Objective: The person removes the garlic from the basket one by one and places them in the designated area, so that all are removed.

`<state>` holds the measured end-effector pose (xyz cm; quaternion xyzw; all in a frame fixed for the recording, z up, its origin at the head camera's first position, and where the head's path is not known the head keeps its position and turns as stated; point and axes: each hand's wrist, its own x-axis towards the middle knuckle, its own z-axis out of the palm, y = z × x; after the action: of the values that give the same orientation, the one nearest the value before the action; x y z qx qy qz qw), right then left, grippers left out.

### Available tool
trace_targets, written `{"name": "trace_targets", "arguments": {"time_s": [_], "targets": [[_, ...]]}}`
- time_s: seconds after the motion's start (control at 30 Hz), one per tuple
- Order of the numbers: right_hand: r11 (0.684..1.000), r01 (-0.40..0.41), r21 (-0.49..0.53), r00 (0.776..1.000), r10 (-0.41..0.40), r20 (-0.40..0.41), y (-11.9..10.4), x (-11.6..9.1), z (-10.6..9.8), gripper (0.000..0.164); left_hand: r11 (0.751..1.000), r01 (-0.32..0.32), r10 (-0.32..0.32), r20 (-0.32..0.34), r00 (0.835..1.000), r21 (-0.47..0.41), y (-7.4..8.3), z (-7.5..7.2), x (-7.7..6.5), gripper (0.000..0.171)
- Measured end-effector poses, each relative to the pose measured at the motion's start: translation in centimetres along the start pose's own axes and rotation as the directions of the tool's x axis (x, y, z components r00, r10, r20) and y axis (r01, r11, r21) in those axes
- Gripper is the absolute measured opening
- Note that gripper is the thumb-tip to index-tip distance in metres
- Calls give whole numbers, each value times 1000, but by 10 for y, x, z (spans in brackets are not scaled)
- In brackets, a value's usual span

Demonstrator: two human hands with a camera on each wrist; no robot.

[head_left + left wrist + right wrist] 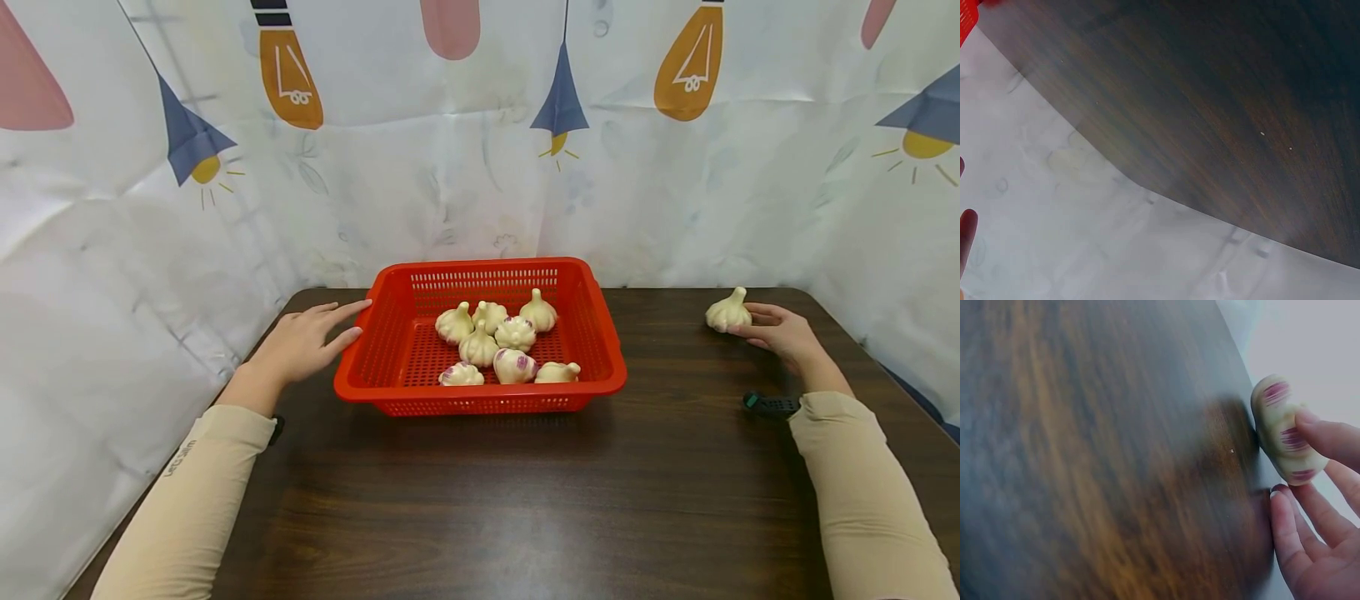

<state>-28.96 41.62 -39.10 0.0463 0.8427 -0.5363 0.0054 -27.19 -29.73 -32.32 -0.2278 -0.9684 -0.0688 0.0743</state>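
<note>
A red plastic basket (420,392) stands on the table with several garlic bulbs (477,347) inside, cream with some purple streaks. At its left rim is my left hand (294,343), fingers extended and fingertips at the edge. The left wrist view catches only a fingertip (966,230) and a corner of the basket (966,20). Far to the right, my right hand (782,337) pinches a single garlic bulb (727,312) at the back of the table. Up close, the thumb (1329,439) presses on this purple-streaked bulb (1280,428), and other fingers are beneath it.
The dark wood table (480,508) ends at a white patterned curtain (480,192) behind and at the left side. A black wrist strap (769,405) shows beside the right sleeve (862,483).
</note>
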Motion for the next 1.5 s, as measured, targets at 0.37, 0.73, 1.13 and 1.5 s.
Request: {"name": "trace_targets", "arguments": {"time_s": [0.37, 0.73, 1.13, 1.5], "targets": [[999, 24, -32, 999, -23, 27, -2, -5, -2, 79, 1000, -6, 6, -10, 1000, 3, 0, 0, 1, 58], [997, 72, 36, 996, -74, 51, 2, -12, -9, 42, 1000, -11, 11, -20, 1000, 2, 0, 1, 0, 58], [986, 163, 22, 985, -164, 47, 2, -23, -16, 36, 1000, -13, 13, -7, 1000, 7, -1, 0, -1, 58], [975, 221, -9, 975, -221, -16, -11, -42, -23, 29, 1000, -6, 6, -5, 1000, 4, -1, 1, -1, 59]]}}
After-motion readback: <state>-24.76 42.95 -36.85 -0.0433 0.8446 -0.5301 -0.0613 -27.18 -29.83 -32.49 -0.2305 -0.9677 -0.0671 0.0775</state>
